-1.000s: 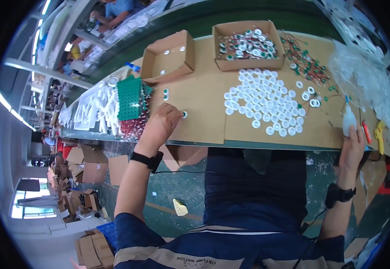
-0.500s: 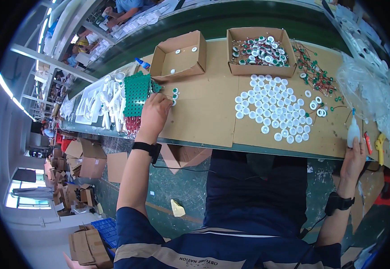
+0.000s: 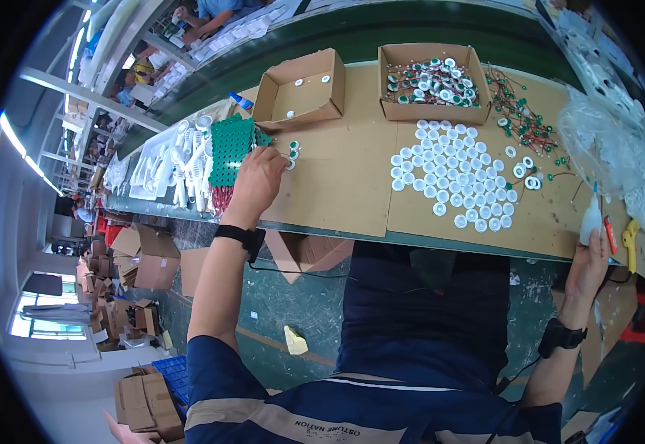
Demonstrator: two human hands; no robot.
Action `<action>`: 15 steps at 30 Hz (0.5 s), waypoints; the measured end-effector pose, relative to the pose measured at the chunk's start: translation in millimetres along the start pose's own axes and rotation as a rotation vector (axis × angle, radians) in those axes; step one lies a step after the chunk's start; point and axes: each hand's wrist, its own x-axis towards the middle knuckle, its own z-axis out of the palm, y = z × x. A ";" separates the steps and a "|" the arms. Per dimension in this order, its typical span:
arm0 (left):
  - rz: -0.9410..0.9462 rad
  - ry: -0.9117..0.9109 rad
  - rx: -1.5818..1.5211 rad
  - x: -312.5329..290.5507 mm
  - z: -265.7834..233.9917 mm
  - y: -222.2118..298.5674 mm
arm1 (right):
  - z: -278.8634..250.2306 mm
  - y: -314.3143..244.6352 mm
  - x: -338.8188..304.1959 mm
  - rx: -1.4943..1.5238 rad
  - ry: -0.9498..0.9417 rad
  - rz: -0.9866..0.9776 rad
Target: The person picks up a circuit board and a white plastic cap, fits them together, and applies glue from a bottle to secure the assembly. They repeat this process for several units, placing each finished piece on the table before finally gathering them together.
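Observation:
My left hand [image 3: 259, 180] is at the right side of a stack of green perforated circuit boards [image 3: 231, 152], with red wires [image 3: 221, 198] hanging from the near edge. Its fingers are drawn together beside a few small white discs with green centres [image 3: 293, 155]; whatever lies between the fingertips is hidden. At the right end of the table, my right hand [image 3: 587, 268] is closed around the lower part of a white squeeze bottle [image 3: 591, 221] with a thin blue tip pointing up. Many white round caps [image 3: 452, 174] are spread over the cardboard between the hands.
One cardboard box [image 3: 300, 111] contains a few discs; another box [image 3: 433, 112] is full of wired discs. Loose wired green pieces [image 3: 522, 115], a plastic bag [image 3: 596, 140], a red tool [image 3: 610, 237] and a yellow-handled tool [image 3: 628, 244] lie right. White plastic parts [image 3: 182, 159] fill the left.
The squeeze bottle in my right hand has shifted slightly right and leans more. My left hand stays by the green boards with only a small finger shift. The whole view has moved a little.

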 end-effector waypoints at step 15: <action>-0.052 0.066 -0.056 9.7 -7.0 -0.4 | -8.5 -7.7 -1.5 0.029 0.029 -0.020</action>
